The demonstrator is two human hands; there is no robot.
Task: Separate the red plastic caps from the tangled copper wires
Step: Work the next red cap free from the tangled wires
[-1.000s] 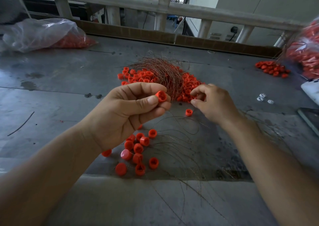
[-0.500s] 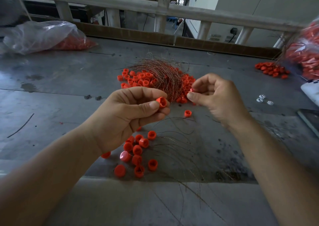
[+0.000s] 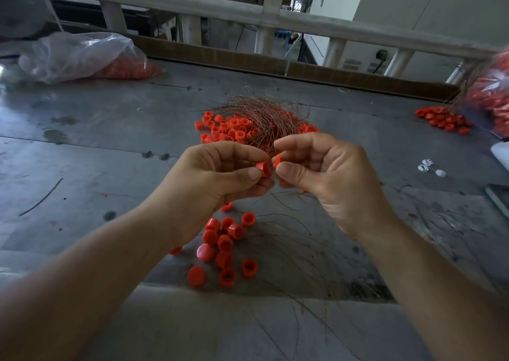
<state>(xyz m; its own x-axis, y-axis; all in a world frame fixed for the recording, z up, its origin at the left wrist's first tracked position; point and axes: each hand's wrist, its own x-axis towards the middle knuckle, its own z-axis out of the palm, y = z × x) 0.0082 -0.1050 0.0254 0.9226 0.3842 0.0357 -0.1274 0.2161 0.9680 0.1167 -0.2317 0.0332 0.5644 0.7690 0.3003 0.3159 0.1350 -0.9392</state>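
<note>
My left hand (image 3: 217,184) pinches a red cap (image 3: 263,167) between thumb and fingers above the table. My right hand (image 3: 325,176) is right beside it and pinches a second red cap (image 3: 276,161) between thumb and forefinger; the two caps nearly touch. Behind the hands lies a tangle of copper wires (image 3: 264,115) over a heap of red caps (image 3: 231,129). Below the hands sits a small group of loose red caps (image 3: 224,246). Thin loose wires (image 3: 289,239) spread over the table on the near right.
The grey metal table (image 3: 82,145) carries a clear bag of red caps (image 3: 82,57) at far left, another bag (image 3: 493,90) at far right with spilled caps (image 3: 443,118) beside it, small white bits (image 3: 429,167), and a stray wire (image 3: 41,198). A white railing (image 3: 248,10) runs behind.
My right hand has come from the pile toward my left hand, bringing a red cap with it. The left hand has stayed in place with its cap.
</note>
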